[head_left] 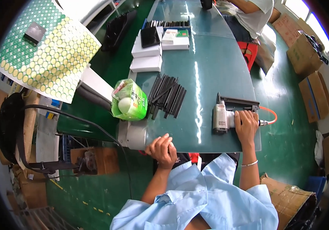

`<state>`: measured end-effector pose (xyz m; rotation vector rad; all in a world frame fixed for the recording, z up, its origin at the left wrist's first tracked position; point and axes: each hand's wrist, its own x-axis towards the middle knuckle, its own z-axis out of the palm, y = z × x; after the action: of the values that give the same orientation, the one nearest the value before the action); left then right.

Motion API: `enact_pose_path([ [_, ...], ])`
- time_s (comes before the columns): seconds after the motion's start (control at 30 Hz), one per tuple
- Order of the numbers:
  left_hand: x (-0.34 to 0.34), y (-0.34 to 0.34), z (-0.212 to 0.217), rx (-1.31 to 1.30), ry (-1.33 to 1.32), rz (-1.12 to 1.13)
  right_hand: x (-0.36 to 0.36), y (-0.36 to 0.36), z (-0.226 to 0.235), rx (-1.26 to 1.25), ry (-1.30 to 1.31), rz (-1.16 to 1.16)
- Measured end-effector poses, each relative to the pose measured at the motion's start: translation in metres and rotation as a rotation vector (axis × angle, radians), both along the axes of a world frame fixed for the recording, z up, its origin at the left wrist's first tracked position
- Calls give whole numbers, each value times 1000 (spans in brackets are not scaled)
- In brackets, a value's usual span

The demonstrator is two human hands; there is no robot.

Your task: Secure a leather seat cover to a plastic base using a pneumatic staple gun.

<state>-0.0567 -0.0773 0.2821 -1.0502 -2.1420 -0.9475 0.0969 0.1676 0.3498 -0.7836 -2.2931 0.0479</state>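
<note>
the right hand (246, 124) wraps the grip of the air stapler (229, 115), lying flat on the table (210, 69). the left hand (163, 149), loosely curled, empty, rests at the table edge near the black strips (166, 96).

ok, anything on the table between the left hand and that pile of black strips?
Nothing visible. The left hand sits at the table's near edge; bare green surface runs up to the black strips. The green tissue pack stands left of that line.

Green packet (130, 100) mid-bench; white boxes (147, 56) behind; dotted sticker sheet (47, 53) left
</note>
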Motion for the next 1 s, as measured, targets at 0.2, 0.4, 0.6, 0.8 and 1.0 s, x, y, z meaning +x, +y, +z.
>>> enact_pose_path([
  [0.2, 0, 3, 11, 1, -74, 36, -3, 0, 0, -20, 10, 9],
  [0.4, 21, 3, 58, -69, -497, -190, 1, -1, 1, -36, 0, 7],
  [0.6, 20, 25, 72, -312, -387, -411, 2, -1, 0, -2, 30, 25],
  [0.8, 11, -5, 48, 81, -1449, -1133, -2, 1, -5, -10, 17, 34],
  [1.0, 4, 25, 69, 22, -541, -519, 1, 2, 2, 9, 12, 22],
])
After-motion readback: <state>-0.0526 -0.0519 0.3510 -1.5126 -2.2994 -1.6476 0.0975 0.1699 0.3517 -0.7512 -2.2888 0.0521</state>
